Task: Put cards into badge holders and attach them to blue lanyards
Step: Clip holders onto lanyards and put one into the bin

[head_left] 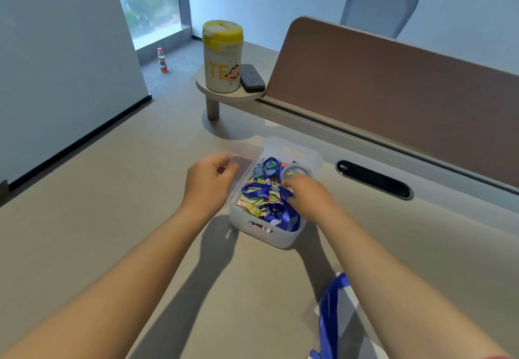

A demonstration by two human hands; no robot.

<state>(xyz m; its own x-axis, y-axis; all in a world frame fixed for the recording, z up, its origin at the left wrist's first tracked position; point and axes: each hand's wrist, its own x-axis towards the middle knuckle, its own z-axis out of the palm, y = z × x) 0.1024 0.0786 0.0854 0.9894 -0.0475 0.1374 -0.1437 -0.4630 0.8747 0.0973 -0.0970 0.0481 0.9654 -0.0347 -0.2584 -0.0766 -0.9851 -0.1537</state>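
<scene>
Left hand pinching clear badge holder, right hand in bin among blue lanyards

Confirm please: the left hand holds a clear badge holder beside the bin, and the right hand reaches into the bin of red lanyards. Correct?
Not quite. The head view shows the lanyards in the bin are blue, not red. The left hand does hold the clear badge holder, and the right hand reaches in.

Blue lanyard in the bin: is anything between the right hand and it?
Nothing visible. The right hand is already down in the translucent bin, its fingers at the blue lanyard lying on top of the coloured cards. The left hand holds a clear badge holder at the bin's left edge.
</scene>
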